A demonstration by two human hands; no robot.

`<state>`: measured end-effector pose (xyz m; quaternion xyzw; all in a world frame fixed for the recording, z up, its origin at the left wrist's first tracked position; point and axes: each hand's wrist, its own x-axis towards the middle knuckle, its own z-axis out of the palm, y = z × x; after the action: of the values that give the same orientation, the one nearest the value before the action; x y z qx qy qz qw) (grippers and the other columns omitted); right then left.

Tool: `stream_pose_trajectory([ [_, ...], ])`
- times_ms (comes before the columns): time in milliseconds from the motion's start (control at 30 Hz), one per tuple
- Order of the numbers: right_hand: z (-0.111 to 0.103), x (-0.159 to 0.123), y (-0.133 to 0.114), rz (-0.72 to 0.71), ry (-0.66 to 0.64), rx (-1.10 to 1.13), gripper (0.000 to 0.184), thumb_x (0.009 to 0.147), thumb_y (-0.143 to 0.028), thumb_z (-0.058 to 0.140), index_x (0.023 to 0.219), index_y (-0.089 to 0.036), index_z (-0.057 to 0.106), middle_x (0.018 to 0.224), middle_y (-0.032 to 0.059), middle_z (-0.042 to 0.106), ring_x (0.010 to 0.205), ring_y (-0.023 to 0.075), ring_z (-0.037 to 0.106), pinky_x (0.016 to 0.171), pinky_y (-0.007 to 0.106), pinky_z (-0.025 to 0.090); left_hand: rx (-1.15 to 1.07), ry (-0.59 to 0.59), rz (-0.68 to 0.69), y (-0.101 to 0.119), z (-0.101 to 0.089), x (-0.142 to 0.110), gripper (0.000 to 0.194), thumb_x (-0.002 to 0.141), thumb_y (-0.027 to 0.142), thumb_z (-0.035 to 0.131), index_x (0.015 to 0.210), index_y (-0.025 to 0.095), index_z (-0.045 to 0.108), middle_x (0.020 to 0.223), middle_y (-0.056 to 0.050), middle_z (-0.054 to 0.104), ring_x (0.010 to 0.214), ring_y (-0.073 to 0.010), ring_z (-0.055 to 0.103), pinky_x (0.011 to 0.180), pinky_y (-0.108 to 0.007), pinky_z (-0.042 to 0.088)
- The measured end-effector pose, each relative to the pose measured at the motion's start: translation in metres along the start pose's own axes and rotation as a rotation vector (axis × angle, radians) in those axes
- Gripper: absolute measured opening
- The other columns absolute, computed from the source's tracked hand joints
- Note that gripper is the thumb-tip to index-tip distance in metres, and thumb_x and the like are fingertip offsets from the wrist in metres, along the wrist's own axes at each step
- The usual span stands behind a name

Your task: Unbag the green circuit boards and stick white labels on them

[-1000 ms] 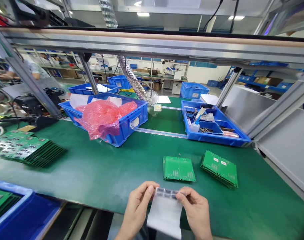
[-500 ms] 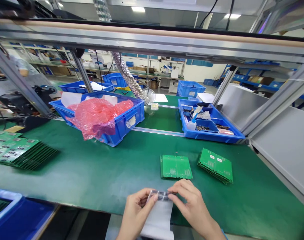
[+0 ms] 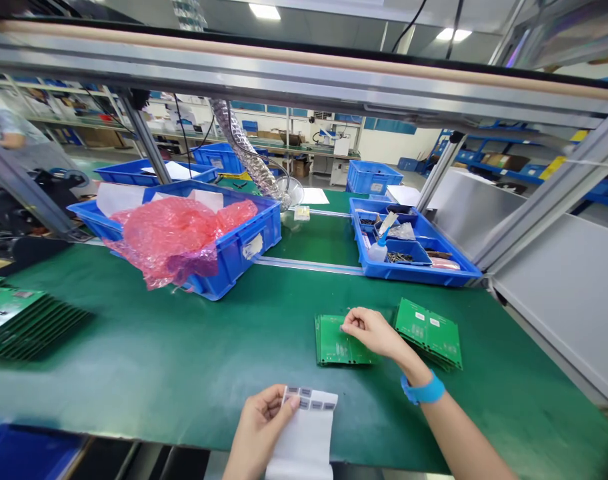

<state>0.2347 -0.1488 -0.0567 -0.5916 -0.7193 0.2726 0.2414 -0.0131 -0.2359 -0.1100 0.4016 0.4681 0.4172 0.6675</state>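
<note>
My left hand (image 3: 264, 427) pinches a white backing strip of labels (image 3: 307, 437) at the table's front edge. Small grey printed labels sit in two rows near its top, and the upper row is bare at its right end. My right hand (image 3: 371, 331), wearing a blue wristband (image 3: 424, 389), is over a stack of green circuit boards (image 3: 337, 347). Its thumb and finger are pinched on a small label, mostly hidden by the fingertips, close to the top board's surface. Right of it lies a second stack of boards (image 3: 437, 333) with two white labels on top.
A blue bin (image 3: 244, 257) with pink bubble wrap (image 3: 177, 237) stands at the left back. At the right back, a blue tray (image 3: 409, 272) holds small parts and a bottle (image 3: 378, 251). More circuit boards (image 3: 29, 323) are stacked at far left. A metal frame (image 3: 304, 83) crosses above.
My right hand has left the label strip with a label and moved forward over the middle board stack. My left hand still holds the strip, slightly lower. The view has shifted a little.
</note>
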Motion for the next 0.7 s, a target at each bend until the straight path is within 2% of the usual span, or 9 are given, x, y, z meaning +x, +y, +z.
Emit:
stream_pose_trajectory([
  [100, 0.006, 0.016, 0.012, 0.01, -0.036, -0.058, 0.012, 0.079, -0.021, 0.064, 0.068, -0.017, 0.063, 0.061, -0.0022, 0.056, 0.057, 0.0119, 0.048, 0.054, 0.024, 0.034, 0.025, -0.003, -0.001, -0.003, -0.001, 0.001, 0.033, 0.07, 0.047, 0.076, 0.07, 0.015, 0.069, 0.064, -0.003, 0.069, 0.057, -0.0125, 0.057, 0.049, -0.017, 0.039],
  [267, 0.015, 0.013, 0.008, 0.007, 0.018, -0.152, 0.012, 0.076, -0.017, 0.066, 0.065, -0.018, 0.061, 0.069, 0.0012, 0.054, 0.07, 0.0171, 0.05, 0.063, 0.029, 0.035, 0.037, -0.028, 0.001, -0.004, -0.003, 0.001, 0.031, 0.072, 0.045, 0.075, 0.07, 0.014, 0.069, 0.064, -0.002, 0.067, 0.058, -0.0112, 0.055, 0.052, -0.017, 0.038],
  [333, 0.013, 0.01, 0.005, -0.003, 0.066, -0.166, 0.005, 0.075, -0.018, 0.067, 0.075, -0.019, 0.062, 0.077, 0.0029, 0.054, 0.079, 0.0204, 0.049, 0.069, 0.031, 0.036, 0.051, -0.04, -0.002, -0.003, -0.004, 0.001, 0.032, 0.073, 0.045, 0.074, 0.07, 0.014, 0.068, 0.063, -0.002, 0.066, 0.059, -0.0111, 0.055, 0.053, -0.017, 0.038],
  [400, 0.005, 0.009, 0.006, -0.013, 0.088, -0.144, 0.015, 0.075, -0.018, 0.067, 0.089, -0.019, 0.06, 0.083, 0.0032, 0.054, 0.084, 0.0208, 0.049, 0.073, 0.032, 0.037, 0.067, -0.057, -0.013, -0.001, -0.004, 0.001, 0.032, 0.074, 0.046, 0.073, 0.071, 0.014, 0.068, 0.064, -0.002, 0.067, 0.06, -0.0115, 0.055, 0.054, -0.017, 0.039],
  [467, -0.005, 0.011, 0.011, -0.015, 0.059, -0.086, 0.017, 0.079, -0.018, 0.06, 0.096, -0.019, 0.056, 0.083, 0.0019, 0.055, 0.077, 0.0172, 0.05, 0.07, 0.03, 0.04, 0.081, -0.072, -0.026, 0.002, -0.005, 0.001, 0.031, 0.075, 0.045, 0.073, 0.073, 0.015, 0.069, 0.067, -0.002, 0.068, 0.062, -0.0122, 0.056, 0.056, -0.017, 0.04],
  [567, -0.017, 0.014, 0.021, -0.008, -0.045, 0.019, 0.01, 0.082, -0.015, 0.05, 0.091, -0.019, 0.052, 0.077, -0.0005, 0.058, 0.066, 0.0125, 0.053, 0.062, 0.025, 0.044, 0.091, -0.087, -0.034, 0.005, -0.006, 0.001, 0.03, 0.076, 0.045, 0.072, 0.075, 0.015, 0.07, 0.069, -0.002, 0.069, 0.064, -0.0135, 0.058, 0.058, -0.018, 0.042],
  [700, -0.017, 0.016, 0.031, 0.001, -0.148, 0.093, 0.014, 0.079, -0.01, 0.049, 0.088, -0.02, 0.047, 0.07, -0.002, 0.061, 0.067, 0.0129, 0.061, 0.061, 0.023, 0.048, 0.092, -0.093, -0.048, 0.004, -0.006, 0.001, 0.031, 0.075, 0.046, 0.072, 0.074, 0.015, 0.069, 0.07, -0.003, 0.07, 0.065, -0.0144, 0.059, 0.058, -0.019, 0.043],
])
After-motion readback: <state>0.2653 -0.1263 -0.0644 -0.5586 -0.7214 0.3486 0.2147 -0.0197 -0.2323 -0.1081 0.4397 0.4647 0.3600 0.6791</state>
